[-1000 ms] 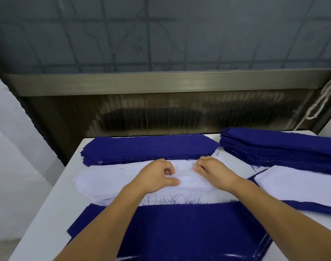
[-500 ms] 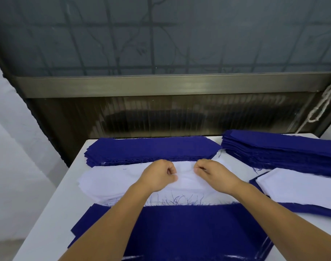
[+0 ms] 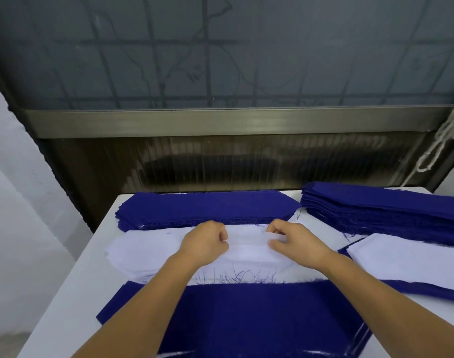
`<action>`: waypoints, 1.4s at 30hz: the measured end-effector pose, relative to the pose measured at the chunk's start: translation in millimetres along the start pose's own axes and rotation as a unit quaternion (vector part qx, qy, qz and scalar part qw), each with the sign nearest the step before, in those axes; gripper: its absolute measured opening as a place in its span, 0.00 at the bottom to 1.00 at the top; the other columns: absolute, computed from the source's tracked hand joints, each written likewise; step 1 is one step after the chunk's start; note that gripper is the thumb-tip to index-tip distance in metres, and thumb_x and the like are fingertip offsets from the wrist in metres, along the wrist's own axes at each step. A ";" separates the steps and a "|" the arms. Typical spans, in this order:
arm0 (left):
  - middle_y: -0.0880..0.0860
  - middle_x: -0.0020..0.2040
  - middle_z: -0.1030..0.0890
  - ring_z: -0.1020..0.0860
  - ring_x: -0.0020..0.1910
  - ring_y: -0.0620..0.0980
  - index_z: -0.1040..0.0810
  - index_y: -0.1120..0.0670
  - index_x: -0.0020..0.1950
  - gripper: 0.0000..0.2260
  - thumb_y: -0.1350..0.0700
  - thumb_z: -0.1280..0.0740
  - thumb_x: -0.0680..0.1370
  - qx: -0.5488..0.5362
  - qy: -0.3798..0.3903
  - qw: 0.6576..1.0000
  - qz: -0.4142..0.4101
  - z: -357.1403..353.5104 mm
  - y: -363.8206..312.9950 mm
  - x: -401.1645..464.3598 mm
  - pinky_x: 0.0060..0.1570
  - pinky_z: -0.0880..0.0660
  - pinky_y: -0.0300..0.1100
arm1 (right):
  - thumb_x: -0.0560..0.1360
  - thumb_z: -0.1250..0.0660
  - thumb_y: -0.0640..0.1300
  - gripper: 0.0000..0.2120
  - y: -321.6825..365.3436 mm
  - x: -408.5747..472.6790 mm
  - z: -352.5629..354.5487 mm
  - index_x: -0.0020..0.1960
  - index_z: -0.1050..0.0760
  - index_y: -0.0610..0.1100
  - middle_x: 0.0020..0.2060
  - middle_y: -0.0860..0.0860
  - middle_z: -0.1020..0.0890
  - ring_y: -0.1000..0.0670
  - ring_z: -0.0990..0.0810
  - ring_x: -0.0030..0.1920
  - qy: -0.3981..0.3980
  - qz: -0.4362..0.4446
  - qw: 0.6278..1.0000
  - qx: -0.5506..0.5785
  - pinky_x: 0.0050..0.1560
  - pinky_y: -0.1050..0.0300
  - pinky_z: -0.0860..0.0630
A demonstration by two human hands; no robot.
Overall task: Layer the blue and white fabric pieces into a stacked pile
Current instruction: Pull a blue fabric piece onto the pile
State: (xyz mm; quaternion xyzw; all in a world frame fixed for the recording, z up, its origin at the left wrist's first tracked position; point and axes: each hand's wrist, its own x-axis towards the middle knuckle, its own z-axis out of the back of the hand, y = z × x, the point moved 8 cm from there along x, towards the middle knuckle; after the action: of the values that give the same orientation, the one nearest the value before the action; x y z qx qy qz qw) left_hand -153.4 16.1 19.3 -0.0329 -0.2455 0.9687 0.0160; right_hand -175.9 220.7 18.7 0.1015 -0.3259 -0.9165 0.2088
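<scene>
Head view: left hand point(image 3: 205, 242) and right hand point(image 3: 295, 244) each pinched the top white piece point(image 3: 246, 244); blue stacks point(image 3: 202, 208) on the worktop point(image 3: 73, 293) apparently remained unlayered.

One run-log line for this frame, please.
stage: picking up white sheet | left hand: pinching white pile top | right hand: pinching same | blue piece: flat, nearest | blue stacks: behind
</scene>
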 end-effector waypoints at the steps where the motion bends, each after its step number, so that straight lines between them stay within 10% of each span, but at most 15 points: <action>1: 0.43 0.40 0.25 0.24 0.42 0.45 0.23 0.49 0.46 0.03 0.56 0.34 0.75 0.019 -0.017 1.000 0.008 6.4 11.2 -3.8 0.45 0.23 0.43 | 0.78 0.36 0.47 0.05 -1.0 -1.0 2.4 0.47 0.28 0.57 0.42 0.56 0.22 0.58 0.24 0.38 -0.002 -0.001 1.000 0.009 0.34 0.68 0.29; 6: 0.45 0.41 0.23 0.24 0.40 0.45 0.26 0.47 0.40 0.06 0.56 0.34 0.75 0.049 -0.061 0.995 0.058 45.2 82.6 -27.3 0.39 0.28 0.37 | 0.79 0.38 0.46 0.04 -7.5 -0.8 8.4 0.52 0.27 0.54 0.44 0.58 0.22 0.59 0.25 0.37 -0.009 -0.022 0.999 0.031 0.30 0.71 0.31; 13: 0.47 0.57 0.20 0.27 0.47 0.42 0.20 0.50 0.59 0.10 0.54 0.35 0.79 0.068 -0.081 0.989 0.100 76.5 135.0 -48.1 0.50 0.32 0.34 | 0.80 0.38 0.45 0.04 -4.7 3.4 11.4 0.48 0.28 0.53 0.42 0.53 0.22 0.54 0.24 0.40 -0.009 -0.036 0.999 0.026 0.36 0.66 0.28; 22: 0.46 0.48 0.22 0.25 0.45 0.45 0.15 0.51 0.49 0.07 0.59 0.28 0.74 0.114 -0.244 0.959 -0.091 107.2 67.6 -131.4 0.45 0.30 0.35 | 0.80 0.38 0.44 0.03 38.6 -83.2 60.3 0.50 0.25 0.49 0.46 0.59 0.24 0.57 0.27 0.48 -0.242 0.155 0.951 -0.114 0.47 0.66 0.31; 30: 0.47 0.42 0.20 0.26 0.41 0.42 0.14 0.51 0.45 0.07 0.54 0.32 0.74 0.136 -0.155 0.948 -0.242 31.9 53.2 -199.6 0.43 0.30 0.35 | 0.82 0.46 0.51 0.20 7.2 -179.2 -8.0 0.45 0.18 0.45 0.46 0.54 0.19 0.55 0.25 0.49 -0.198 0.282 0.910 -0.229 0.53 0.61 0.29; 42: 0.53 0.42 0.19 0.29 0.44 0.46 0.14 0.58 0.45 0.16 0.58 0.42 0.72 0.143 -0.209 0.946 -0.200 41.2 57.1 -199.6 0.45 0.31 0.38 | 0.82 0.47 0.48 0.21 18.9 -181.1 -12.6 0.44 0.17 0.46 0.46 0.53 0.18 0.56 0.26 0.48 -0.203 0.302 0.897 -0.250 0.50 0.64 0.29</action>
State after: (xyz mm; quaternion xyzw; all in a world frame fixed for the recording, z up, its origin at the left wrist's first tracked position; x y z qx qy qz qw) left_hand 41.9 -63.1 39.4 0.2229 -0.1035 0.9557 0.1618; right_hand -4.3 281.8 30.1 -0.2452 -0.1365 -0.8614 0.4233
